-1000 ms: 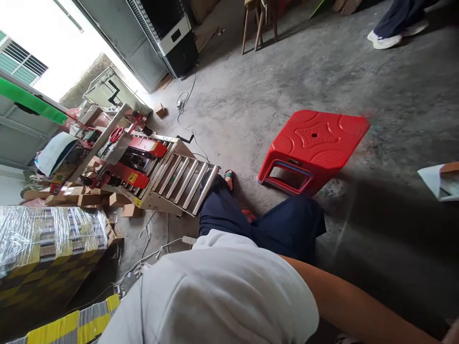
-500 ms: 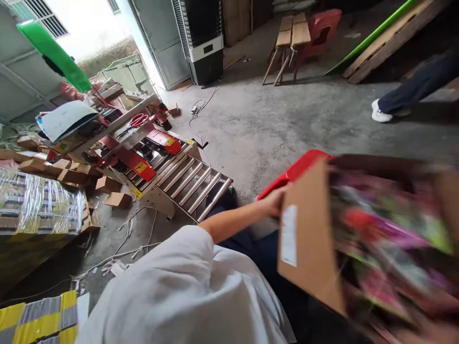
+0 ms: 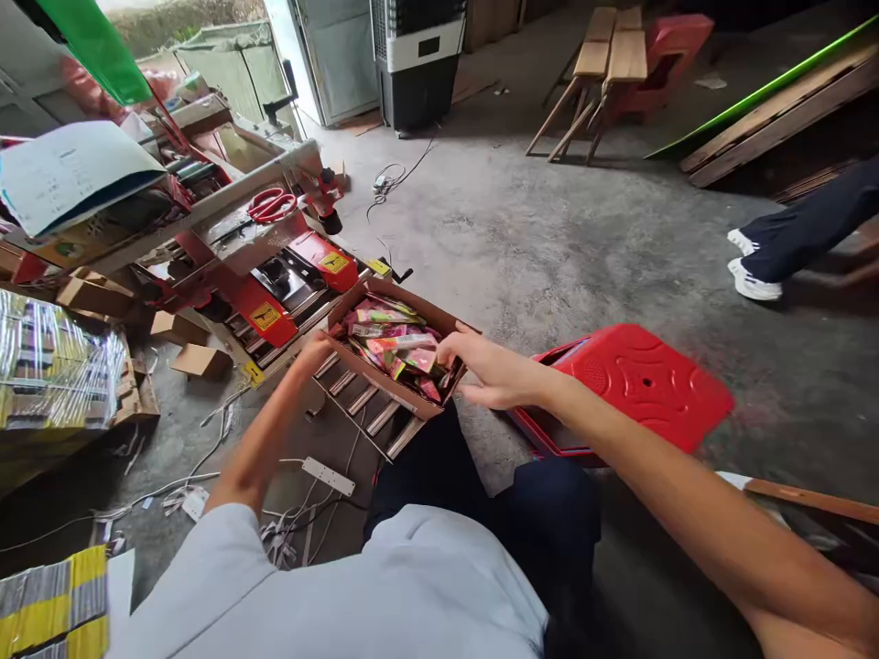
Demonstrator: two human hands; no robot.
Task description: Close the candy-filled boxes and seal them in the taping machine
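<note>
An open cardboard box [image 3: 385, 386] sits on the metal rollers [image 3: 380, 418] at the near end of a carton sealing machine [image 3: 251, 302]. Colourful wrapped packets [image 3: 402, 343] fill it, lying loose in pinks and greens. My left hand [image 3: 316, 351] is closed on the box's left corner. At the opposite side my right hand [image 3: 489, 368] grips the right wall, thumb near the rim and fingers partly hidden. Two red guards with yellow warning labels stand just beyond the box.
A red plastic stool [image 3: 645, 380] is on the floor to my right. Red scissors [image 3: 272, 206] rest on the machine's top. A power strip [image 3: 328, 477] and cables lie at lower left, near small cartons [image 3: 200, 361]. Another person's legs [image 3: 797, 238] show at right.
The box has moved from my right side, where it was close and blurred, leftward onto the rollers. Both my hands now show on it. The red stool is now uncovered.
</note>
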